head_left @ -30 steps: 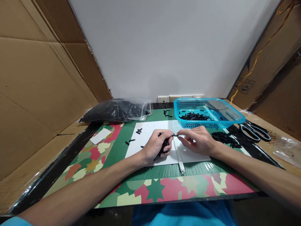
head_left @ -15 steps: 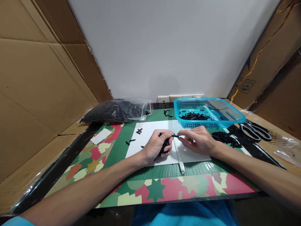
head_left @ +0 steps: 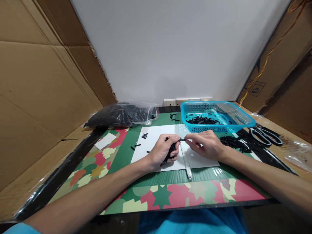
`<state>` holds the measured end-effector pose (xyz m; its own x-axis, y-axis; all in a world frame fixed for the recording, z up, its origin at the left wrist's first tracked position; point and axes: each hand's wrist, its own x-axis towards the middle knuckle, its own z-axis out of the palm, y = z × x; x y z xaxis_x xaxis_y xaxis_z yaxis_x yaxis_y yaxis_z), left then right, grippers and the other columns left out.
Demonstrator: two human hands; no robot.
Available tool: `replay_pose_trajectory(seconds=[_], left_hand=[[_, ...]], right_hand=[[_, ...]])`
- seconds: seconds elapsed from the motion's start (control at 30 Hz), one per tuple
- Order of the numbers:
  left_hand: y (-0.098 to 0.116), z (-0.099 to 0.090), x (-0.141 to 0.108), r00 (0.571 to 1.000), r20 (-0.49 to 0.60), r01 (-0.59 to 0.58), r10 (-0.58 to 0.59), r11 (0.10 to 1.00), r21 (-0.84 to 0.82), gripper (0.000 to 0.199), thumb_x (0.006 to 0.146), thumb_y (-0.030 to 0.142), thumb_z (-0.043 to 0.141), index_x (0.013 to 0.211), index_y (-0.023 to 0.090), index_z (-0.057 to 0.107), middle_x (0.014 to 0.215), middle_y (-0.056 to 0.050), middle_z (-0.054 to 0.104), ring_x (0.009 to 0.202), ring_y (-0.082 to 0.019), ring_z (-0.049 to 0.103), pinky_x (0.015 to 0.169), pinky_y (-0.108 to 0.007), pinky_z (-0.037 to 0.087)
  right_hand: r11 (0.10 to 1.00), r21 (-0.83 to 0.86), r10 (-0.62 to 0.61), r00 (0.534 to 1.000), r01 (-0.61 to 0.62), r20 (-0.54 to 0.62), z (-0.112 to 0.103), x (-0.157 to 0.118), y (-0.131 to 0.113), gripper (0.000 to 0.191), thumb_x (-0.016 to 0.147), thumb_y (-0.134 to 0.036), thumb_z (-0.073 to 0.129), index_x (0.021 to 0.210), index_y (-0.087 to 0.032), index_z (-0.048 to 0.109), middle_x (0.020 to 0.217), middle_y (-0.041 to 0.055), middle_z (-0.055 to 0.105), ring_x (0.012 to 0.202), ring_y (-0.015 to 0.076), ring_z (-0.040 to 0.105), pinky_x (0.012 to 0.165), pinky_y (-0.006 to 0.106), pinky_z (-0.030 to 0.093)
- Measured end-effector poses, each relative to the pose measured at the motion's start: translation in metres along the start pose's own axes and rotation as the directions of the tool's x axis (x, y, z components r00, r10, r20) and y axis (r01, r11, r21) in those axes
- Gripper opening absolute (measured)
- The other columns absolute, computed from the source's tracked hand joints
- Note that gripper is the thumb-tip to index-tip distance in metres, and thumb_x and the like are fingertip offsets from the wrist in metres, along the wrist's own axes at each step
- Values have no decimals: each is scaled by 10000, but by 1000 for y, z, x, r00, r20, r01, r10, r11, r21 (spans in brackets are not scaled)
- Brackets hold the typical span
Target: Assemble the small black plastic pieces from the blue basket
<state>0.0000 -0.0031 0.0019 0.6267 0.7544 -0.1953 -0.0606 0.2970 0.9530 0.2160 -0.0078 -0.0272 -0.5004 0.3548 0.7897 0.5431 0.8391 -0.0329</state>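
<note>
The left hand point(head_left: 161, 150) clutches a bunch of black strips point(head_left: 170, 154), and its thumb and forefinger hold one strip point(head_left: 182, 140) level; the right hand point(head_left: 206, 144) pinches that strip's other end. Beneath are paper point(head_left: 159, 130) and a pale stick point(head_left: 187, 167). A blue basket point(head_left: 224, 128) with more strips stands behind the right hand, a heap point(head_left: 234, 143) and scissors point(head_left: 265, 134) to its right. A plastic bag point(head_left: 117, 115) lies far left.

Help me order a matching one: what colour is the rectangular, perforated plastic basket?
The perforated plastic basket is translucent bright blue, best seen in the head view.
</note>
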Motion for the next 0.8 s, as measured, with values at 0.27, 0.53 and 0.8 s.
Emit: replay_pose_trajectory(seconds=[0.27, 0.53, 0.8], left_hand=[[0, 0, -1, 1000, 11, 16, -16, 1000, -18, 373, 920, 467, 586, 690, 186, 501, 484, 66, 408, 357, -54, 321, 340, -162, 197], [2, 2, -2, 1000, -4, 9, -9, 1000, -10, 370, 926, 416, 575, 651, 179, 502, 467, 59, 406, 362, -50, 323, 344, -145, 214], [-4, -3, 0, 1000, 13, 18, -18, 999, -35, 374, 911, 481, 607, 699, 189, 509, 481, 69, 408, 346, -50, 295, 325, -153, 188]], right_hand=[[951, -300, -116, 988, 81, -101, -24, 7, 18, 44, 935, -178, 652, 960, -193, 686, 594, -44, 665, 492, 98, 572, 540, 257, 428], [787, -477, 376, 917, -392, -133, -37, 8, 43, 175, 967, -332, 646, 851, -219, 712, 778, 13, 745, 797, 207, 645, 559, 287, 334], [933, -315, 204, 977, -175, 58, -26, 3, 29, 270, 990, -426, 623, 878, -195, 707, 792, 20, 734, 700, 159, 666, 608, 268, 384]])
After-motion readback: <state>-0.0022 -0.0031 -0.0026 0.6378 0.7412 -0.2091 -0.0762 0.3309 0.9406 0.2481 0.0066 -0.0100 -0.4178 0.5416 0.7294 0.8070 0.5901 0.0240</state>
